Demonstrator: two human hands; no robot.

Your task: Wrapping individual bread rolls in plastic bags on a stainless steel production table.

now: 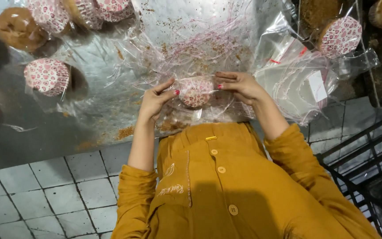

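Bagging cupcake (195,92): both hands pinch clear bag (186,62) around it, at table (32,132) edge near body. Left hand (155,99) grips bag's left side, thumb and finger closed on plastic; right hand (239,85) grips right side likewise. Cupcake looks inside wrap, unsealed. Next move likely needs plastic gathered snug, cake kept upright.

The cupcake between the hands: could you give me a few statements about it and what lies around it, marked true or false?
1. Both hands, left hand and right hand, are at the cupcake. True.
2. Its paper cup is plain blue. False: it is white with a pink-red pattern.
3. Clear plastic bags lie to the right. True.
4. The metal table is spotless. False: brown crumbs are scattered on it.
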